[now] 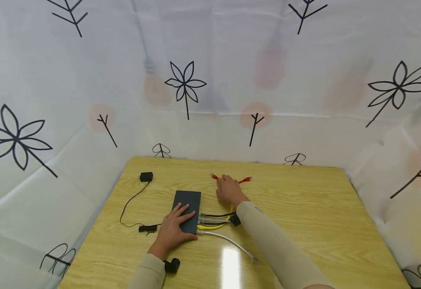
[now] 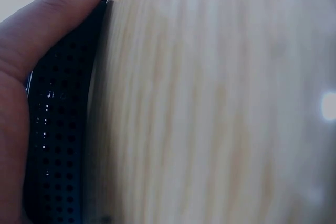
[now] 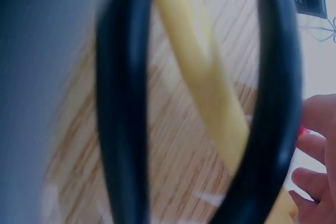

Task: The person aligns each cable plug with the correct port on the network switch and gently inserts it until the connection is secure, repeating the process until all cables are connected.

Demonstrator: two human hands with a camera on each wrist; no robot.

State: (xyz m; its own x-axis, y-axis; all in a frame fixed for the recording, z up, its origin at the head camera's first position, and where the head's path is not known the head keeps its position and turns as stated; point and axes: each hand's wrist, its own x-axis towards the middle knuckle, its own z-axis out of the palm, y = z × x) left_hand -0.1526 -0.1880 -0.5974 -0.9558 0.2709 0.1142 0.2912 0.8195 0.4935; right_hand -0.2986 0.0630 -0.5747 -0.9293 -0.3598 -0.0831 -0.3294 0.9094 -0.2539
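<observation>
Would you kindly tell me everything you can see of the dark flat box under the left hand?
The dark box is a flat, dark grey rectangle lying on the wooden table, left of centre. The left wrist view shows one side wall perforated with rows of small holes. The left hand rests flat on its top, thumb along that wall. Black, yellow and white cables enter its right side. The material looks like matt metal or plastic.

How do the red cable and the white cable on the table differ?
The red cable lies at the far side under the right hand, plugged into nothing visible; the white cable runs from the dark box under the left hand toward the near edge, untouched. Both rest on the table.
</observation>
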